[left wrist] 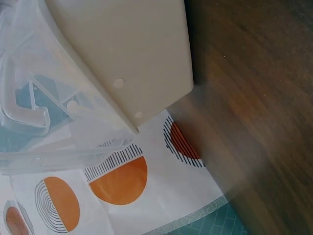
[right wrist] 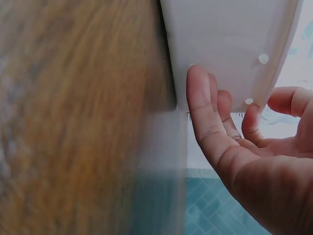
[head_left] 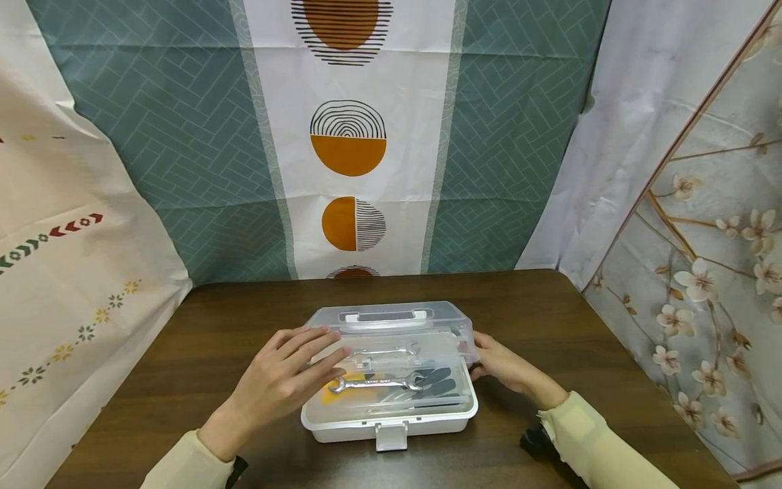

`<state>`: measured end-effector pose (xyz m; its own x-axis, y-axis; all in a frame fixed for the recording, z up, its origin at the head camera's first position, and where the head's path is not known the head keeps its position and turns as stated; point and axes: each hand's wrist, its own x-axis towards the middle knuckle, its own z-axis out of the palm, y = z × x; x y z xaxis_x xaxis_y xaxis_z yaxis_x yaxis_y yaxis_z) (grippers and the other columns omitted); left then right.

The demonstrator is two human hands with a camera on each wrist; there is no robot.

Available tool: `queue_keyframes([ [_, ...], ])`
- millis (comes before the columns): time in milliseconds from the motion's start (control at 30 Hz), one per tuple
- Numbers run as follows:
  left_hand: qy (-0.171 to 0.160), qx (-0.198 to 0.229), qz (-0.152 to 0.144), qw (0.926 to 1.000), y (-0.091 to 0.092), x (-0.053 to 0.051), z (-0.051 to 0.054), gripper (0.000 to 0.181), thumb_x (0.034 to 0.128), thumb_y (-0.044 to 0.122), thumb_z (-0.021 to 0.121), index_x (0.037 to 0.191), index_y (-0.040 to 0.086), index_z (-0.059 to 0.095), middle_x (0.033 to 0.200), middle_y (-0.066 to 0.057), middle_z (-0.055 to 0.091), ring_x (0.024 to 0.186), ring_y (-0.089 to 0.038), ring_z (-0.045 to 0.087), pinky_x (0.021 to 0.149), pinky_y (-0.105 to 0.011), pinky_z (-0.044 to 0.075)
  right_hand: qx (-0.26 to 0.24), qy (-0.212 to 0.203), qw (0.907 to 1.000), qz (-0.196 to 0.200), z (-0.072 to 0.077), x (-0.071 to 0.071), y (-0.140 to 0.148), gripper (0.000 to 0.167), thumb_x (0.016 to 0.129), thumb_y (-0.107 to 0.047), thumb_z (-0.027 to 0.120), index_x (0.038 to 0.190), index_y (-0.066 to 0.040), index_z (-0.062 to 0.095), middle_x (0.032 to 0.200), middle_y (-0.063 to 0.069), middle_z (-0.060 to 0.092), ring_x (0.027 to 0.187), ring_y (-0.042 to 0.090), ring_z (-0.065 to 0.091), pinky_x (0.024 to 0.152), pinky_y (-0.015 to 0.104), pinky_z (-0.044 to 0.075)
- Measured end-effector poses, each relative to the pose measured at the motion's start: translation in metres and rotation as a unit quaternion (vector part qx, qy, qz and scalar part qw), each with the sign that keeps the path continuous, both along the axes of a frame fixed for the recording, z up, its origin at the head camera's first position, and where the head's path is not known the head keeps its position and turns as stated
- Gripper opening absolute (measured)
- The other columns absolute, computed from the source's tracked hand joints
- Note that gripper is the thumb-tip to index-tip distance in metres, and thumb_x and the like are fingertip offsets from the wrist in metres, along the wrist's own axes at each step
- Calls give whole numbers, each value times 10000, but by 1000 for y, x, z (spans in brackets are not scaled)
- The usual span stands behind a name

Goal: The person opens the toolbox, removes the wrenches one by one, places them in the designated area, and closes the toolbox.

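White toolbox (head_left: 351,432) is sitting between the bench's (head_left: 214,353) side edges; the left hand (head_left: 287,373), released, is hanging over its left; the right hand (head_left: 504,367), loose-fingered, is touching its right end, probably steadying it.

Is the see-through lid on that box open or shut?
Open: the clear lid is raised at the back of the white box, leaving the front rim uncovered.

Box lid (head_left: 391,339): smooth see-thru plast.; front wrench (head_left: 374,384): shiny met.; tbl (head_left: 537,302): semi-gloss wood-grain.
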<state>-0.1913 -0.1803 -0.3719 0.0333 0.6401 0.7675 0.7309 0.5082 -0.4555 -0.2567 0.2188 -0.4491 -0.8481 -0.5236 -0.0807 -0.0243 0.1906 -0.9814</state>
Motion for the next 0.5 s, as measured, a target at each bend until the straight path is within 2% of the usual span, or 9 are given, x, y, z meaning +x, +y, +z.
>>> queue_keyframes([
  [233,-66,111,-21,9999,0,-6,5,320,1094,290,559,1193,87,786,1145,-112,759,1026,-288,724,809,-443,579,-98,-53,9999,69,-2,-1,1,506,1051,-91,491,1488,115,340,1100,76,645,931,201,660,765,391,595],
  [367,-82,167,-10,9998,1,-10,10,312,1088,286,572,1177,82,791,1148,-117,758,1036,-295,722,820,-449,580,-28,15,10000,29,-2,-1,0,493,1070,-130,489,1479,113,358,1085,81,652,917,199,661,761,395,599],
  [500,-242,170,72,9995,2,-14,13,319,1093,290,558,1173,89,792,1162,-115,754,1064,-297,716,864,-463,577,95,63,9999,-105,0,0,-2,473,1065,-147,491,1449,110,390,1082,102,652,911,204,665,751,390,602],
])
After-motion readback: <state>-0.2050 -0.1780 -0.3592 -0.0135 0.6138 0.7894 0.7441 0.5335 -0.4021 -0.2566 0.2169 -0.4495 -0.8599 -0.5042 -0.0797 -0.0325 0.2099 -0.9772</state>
